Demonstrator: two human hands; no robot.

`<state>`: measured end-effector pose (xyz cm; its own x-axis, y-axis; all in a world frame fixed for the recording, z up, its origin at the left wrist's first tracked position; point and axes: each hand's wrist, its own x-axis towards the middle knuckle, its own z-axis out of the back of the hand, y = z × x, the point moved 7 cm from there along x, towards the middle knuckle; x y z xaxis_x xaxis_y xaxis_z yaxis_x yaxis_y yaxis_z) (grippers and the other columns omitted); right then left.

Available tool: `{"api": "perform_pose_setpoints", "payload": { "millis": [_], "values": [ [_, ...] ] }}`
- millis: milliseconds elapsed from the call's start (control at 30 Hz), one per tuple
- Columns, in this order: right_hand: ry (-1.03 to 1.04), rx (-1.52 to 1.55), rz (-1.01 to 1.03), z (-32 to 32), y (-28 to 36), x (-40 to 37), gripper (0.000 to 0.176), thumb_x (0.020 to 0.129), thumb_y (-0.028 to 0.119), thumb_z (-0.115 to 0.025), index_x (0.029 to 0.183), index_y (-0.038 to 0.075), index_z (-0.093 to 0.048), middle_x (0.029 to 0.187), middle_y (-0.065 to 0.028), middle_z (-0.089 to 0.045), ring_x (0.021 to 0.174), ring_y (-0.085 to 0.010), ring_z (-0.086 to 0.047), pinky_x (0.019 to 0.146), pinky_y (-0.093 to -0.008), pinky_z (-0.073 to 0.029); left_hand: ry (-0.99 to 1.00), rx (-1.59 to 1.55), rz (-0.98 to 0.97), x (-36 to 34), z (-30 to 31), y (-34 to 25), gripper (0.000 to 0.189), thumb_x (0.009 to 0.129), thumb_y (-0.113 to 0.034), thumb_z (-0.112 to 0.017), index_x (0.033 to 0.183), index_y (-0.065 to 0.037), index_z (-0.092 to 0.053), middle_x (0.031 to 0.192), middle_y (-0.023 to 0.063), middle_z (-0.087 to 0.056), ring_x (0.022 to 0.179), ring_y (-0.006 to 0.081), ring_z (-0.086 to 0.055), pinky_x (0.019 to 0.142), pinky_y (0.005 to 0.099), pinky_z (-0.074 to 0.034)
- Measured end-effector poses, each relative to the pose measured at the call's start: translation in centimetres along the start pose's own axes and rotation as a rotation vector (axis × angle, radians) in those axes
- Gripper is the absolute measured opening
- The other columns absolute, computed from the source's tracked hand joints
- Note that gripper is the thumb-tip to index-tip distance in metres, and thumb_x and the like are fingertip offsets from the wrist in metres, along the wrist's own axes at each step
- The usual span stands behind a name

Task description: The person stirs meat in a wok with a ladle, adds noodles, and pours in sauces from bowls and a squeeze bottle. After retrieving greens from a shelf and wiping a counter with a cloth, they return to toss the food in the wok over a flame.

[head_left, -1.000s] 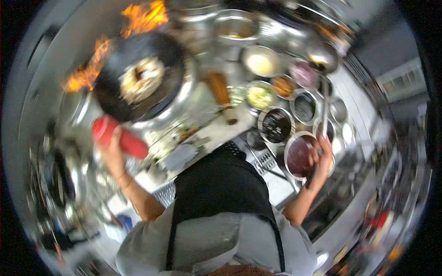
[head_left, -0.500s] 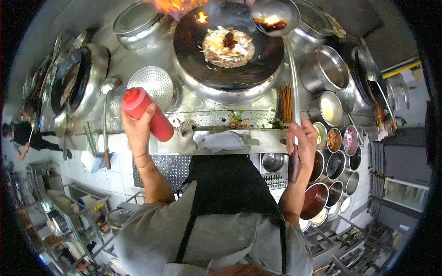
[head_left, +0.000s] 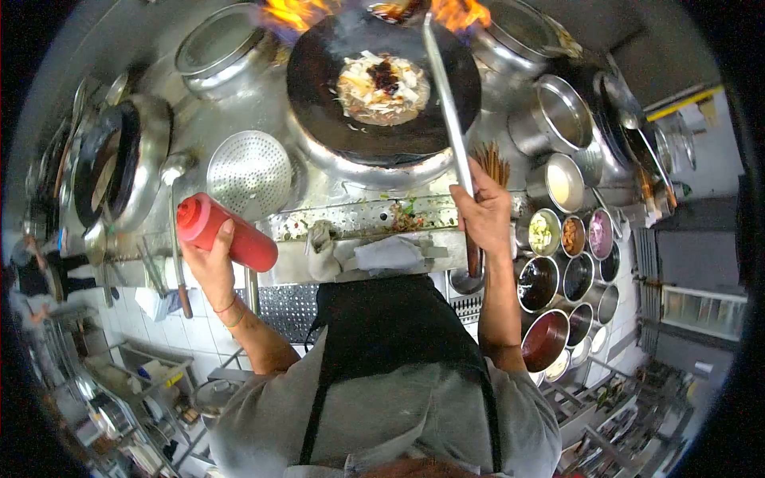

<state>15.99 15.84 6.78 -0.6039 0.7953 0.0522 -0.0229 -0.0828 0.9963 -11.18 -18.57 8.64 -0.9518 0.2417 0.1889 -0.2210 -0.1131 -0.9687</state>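
A red squeeze bottle (head_left: pixel 235 239) lies tilted in my left hand (head_left: pixel 213 267), its cap pointing up and left. My right hand (head_left: pixel 484 209) is wrapped round the long metal handle of a ladle (head_left: pixel 446 99). The ladle's bowl, with dark sauce in it, is at the far edge of the wok, partly cut off by the top of the view. Inside the black wok (head_left: pixel 311 103) sits a mound of pale shredded food (head_left: pixel 378 92) with dark sauce on its middle. Orange flames rise behind the wok on both sides.
A perforated strainer (head_left: pixel 249 171) lies on the steel stove left of the wok. Pots and several ingredient bowls, including green pieces (head_left: pixel 543 231) and red sauce (head_left: pixel 546 341), stand at the right. Folded cloths (head_left: pixel 389 253) lie on the front ledge. Another person stands far left.
The ladle has moved left from the wok's right side to its far edge, with my right hand following. The bottle has shifted slightly left and down. Flames now also show at the right.
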Motion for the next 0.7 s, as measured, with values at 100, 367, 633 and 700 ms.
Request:
{"api": "perform_pose_setpoints", "payload": {
  "millis": [100, 367, 633, 700],
  "values": [
    [-0.080, -0.393, 0.346, 0.7, 0.1, 0.0, 0.050, 0.087, 0.003, -0.068, 0.135, 0.006, -0.057, 0.106, -0.0119, -0.073, 0.085, -0.0112, -0.067, 0.071, -0.0269, -0.054, 0.012, -0.002, -0.005, 0.6, -1.1, -0.1, 0.066, 0.081, -0.015, -0.077, 0.136, 0.002, -0.045, 0.121, 0.0113, -0.058, 0.103, 0.0202, -0.058, 0.093, 0.0335, -0.047],
    [0.040, -0.923, 0.179, 2.4, -6.4, -1.9, 0.051, 0.089, 0.014, -0.065, 0.138, 0.016, -0.053, 0.093, -0.0195, -0.068, 0.078, -0.0384, -0.067, 0.069, -0.0452, -0.054, 0.135, -0.016, -0.073, 1.1, -4.8, -1.0, 0.062, 0.080, -0.012, -0.078, 0.132, 0.001, -0.047, 0.112, 0.0115, -0.061, 0.098, 0.0192, -0.059, 0.090, 0.0328, -0.048],
    [-0.177, -0.607, 0.207, 1.8, -8.2, -2.4, 0.052, 0.088, 0.011, -0.063, 0.139, 0.019, -0.052, 0.094, -0.0223, -0.067, 0.079, -0.0392, -0.067, 0.068, -0.0464, -0.053, 0.227, -0.080, -0.065, -0.1, -7.0, -1.6, 0.064, 0.078, -0.008, -0.078, 0.133, 0.001, -0.047, 0.116, 0.0111, -0.060, 0.103, 0.0205, -0.059, 0.094, 0.0341, -0.047],
    [-0.086, -0.684, 0.180, 2.0, -9.1, -2.0, 0.053, 0.088, 0.012, -0.063, 0.139, 0.017, -0.052, 0.096, -0.0237, -0.067, 0.082, -0.0406, -0.067, 0.071, -0.0474, -0.054, 0.258, -0.088, -0.060, -0.5, -7.6, -2.0, 0.064, 0.078, -0.008, -0.077, 0.133, 0.001, -0.046, 0.116, 0.0114, -0.060, 0.103, 0.0209, -0.059, 0.094, 0.0343, -0.047]
  ]
}}
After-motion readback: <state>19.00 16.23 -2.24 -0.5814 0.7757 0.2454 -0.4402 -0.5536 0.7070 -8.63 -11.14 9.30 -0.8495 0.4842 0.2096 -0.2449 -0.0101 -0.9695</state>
